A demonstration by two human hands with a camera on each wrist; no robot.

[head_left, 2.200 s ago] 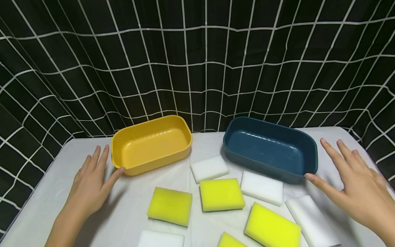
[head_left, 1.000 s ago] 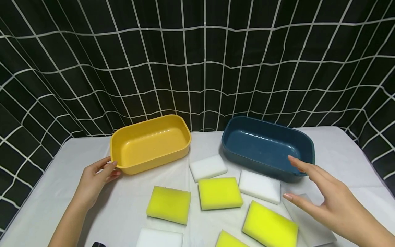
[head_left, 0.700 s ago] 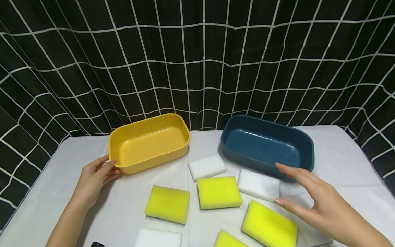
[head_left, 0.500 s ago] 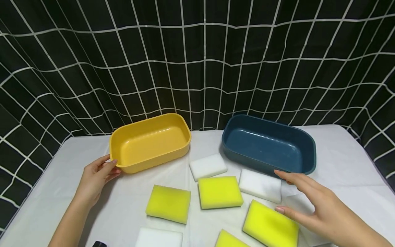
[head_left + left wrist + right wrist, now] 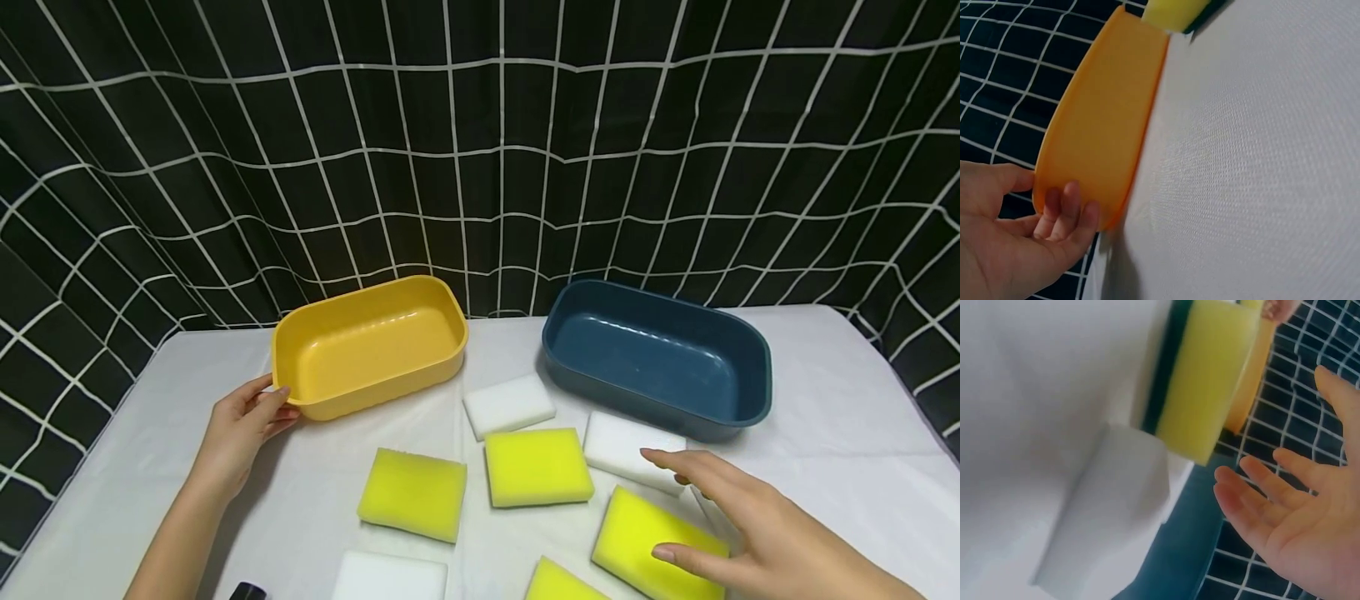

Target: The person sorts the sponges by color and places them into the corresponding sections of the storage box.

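My left hand [image 5: 236, 429] pinches the near left corner of the yellow plastic basin [image 5: 390, 390], thumb at the rim. In the left wrist view, the curled fingers [image 5: 1071, 206] rest against the outer wall of the basin [image 5: 1100, 106]. My right hand [image 5: 757, 521] is open, thumb and fingers spread above the right-hand yellow sponge [image 5: 637, 533], and holds nothing. In the right wrist view, this hand [image 5: 1304, 519] is apart from the sponge [image 5: 1210, 381], which has a dark green side, and from a white sponge [image 5: 1107, 506]. A white sponge beneath the hand is mostly hidden in the head view.
A dark blue basin [image 5: 637, 402] stands at the back right. Between the hands lie yellow sponges [image 5: 536, 467] and white sponges [image 5: 510, 404]. A small black object [image 5: 247, 592] shows at the near edge. Behind the white-covered table [image 5: 840, 400] hangs a black grid curtain [image 5: 480, 183].
My left hand went from spread beside the yellow basin to gripping its corner, and has stayed there. My right hand moved from beside the blue basin left and nearer, over the yellow sponge.
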